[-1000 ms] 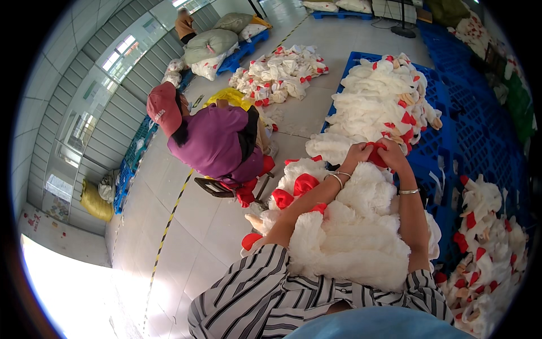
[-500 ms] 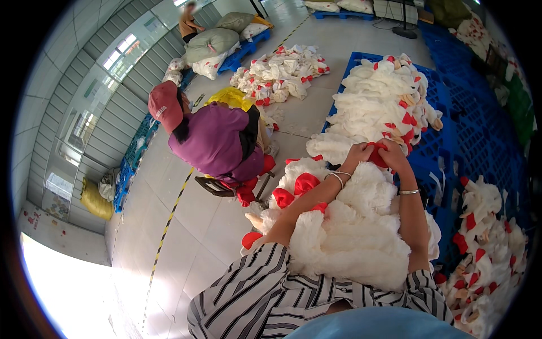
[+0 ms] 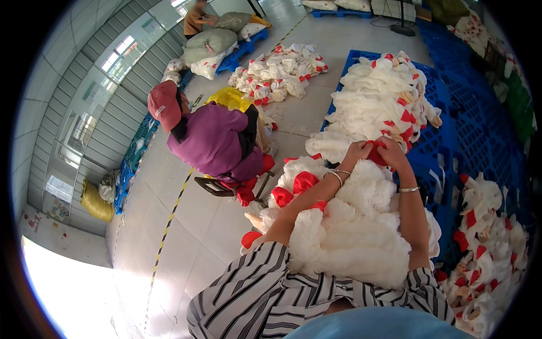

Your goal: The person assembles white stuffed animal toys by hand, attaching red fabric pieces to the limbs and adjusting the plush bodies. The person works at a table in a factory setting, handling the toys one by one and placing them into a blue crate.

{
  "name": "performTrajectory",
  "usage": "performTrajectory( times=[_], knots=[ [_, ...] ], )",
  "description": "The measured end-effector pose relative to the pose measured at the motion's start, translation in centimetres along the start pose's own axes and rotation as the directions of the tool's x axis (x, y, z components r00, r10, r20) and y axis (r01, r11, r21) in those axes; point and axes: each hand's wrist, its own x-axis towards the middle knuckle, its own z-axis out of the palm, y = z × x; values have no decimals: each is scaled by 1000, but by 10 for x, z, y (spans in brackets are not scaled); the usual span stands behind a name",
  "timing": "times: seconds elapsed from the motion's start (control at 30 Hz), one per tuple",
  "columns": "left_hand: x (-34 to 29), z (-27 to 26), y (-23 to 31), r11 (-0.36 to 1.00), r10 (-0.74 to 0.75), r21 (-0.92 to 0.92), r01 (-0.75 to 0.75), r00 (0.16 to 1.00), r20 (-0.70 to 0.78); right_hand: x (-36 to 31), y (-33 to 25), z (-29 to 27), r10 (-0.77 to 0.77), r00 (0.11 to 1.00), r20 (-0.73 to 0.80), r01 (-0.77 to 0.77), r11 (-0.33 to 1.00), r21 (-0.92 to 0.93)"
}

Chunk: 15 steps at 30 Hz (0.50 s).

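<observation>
Both hands meet in front of me over a heap of white plush pieces with red parts. A red fabric part (image 3: 375, 151) is pinched between them. My left hand (image 3: 358, 151) has its fingers closed on the left side of it. On the other side my right hand (image 3: 390, 152) grips the same red part, fingers closed. White fluffy plush pieces (image 3: 350, 248) lie under my forearms and against my striped shirt. At the left of this heap a larger red piece (image 3: 305, 182) shows among the white fur.
Beyond my hands, a plush pile (image 3: 377, 96) lies on a blue pallet (image 3: 354, 57). To the right is another plush pile (image 3: 480, 265). A co-worker in purple (image 3: 217, 138) sits at left, near a floor pile (image 3: 279, 73). Farther back, a person (image 3: 195, 21) stands by stuffed sacks (image 3: 212, 44).
My hands keep their grip on the red fabric part with barely any shift. The person at the back has moved slightly to the right, an arm toward the sacks.
</observation>
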Motion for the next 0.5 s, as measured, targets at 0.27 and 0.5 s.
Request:
performTrajectory(
  times=[0.27, 0.5],
  knots=[
    [-5, 2, 11, 997, 24, 77, -22, 1000, -15, -3, 4, -3, 20, 1000, 14, -20, 999, -27],
    [-3, 1, 5, 996, 23, 88, -19, 999, -40, -2, 1, -1, 6, 1000, 17, -6, 1000, -24]
  ],
)
